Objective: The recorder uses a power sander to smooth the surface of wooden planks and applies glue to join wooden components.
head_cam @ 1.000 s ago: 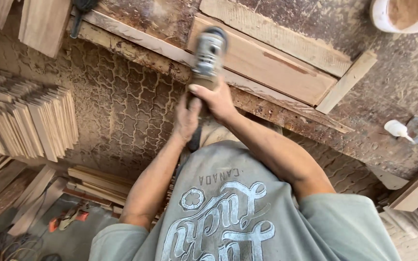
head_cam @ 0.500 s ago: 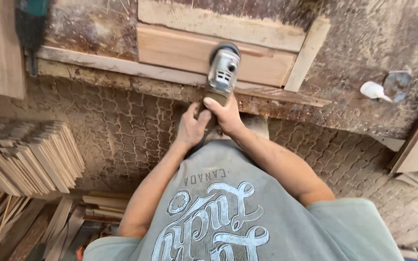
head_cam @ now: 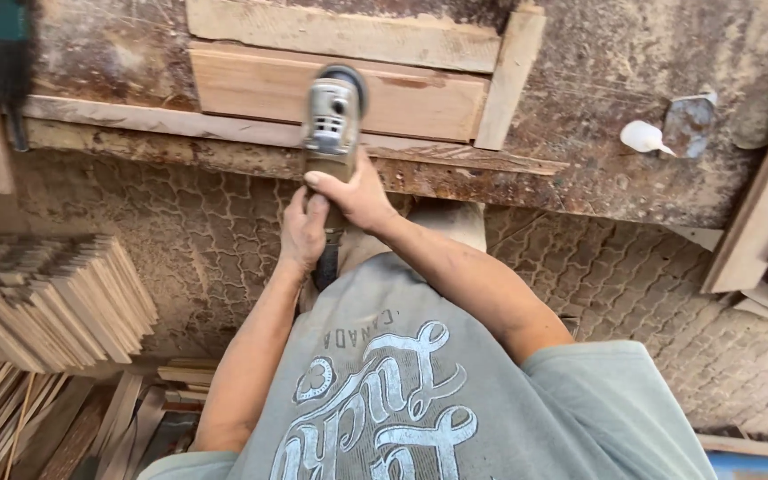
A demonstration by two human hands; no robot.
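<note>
a white squeeze bottle lies on the dusty workbench, its nozzle touching a grey scraper blade. a teal power tool rests at the bench's far left end. below the bench, a stack of thin wooden slats sits on the patterned paving floor, with loose strips of wood beside it. wooden boards lean at the right edge.
</note>
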